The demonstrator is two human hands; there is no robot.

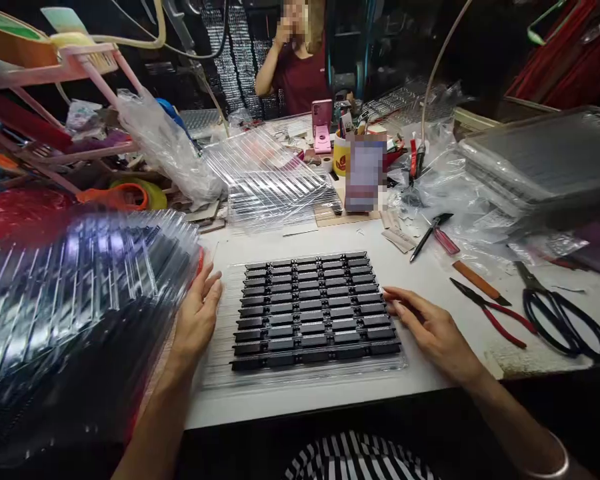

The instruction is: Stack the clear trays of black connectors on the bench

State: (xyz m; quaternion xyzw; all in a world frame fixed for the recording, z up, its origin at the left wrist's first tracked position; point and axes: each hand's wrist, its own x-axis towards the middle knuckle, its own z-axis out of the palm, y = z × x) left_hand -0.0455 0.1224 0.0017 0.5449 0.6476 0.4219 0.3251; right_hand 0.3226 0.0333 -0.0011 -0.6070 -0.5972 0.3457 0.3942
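Observation:
A clear plastic tray (220, 373) lies flat on the white table in front of me. Rows of small black plastic parts with fine comb-like pins (313, 313) fill most of it. At its left edge is my left hand (199, 310), fingers stretched and slightly apart, with nothing visible in them. My right hand (433, 330) has its thumb and fingertips at the tray's right edge, pinching it. Just left of my left hand rises a large stack of clear ribbed trays (80, 293), blurred, with dark contents.
To the right lie red-handled pliers (505, 323), black scissors (563, 313) and a cutter (433, 237). Behind are empty clear trays (275, 173), a phone (365, 173) and a yellow mug (340, 155). A pink rack (80, 63) stands left. Another person (300, 73) is across the table.

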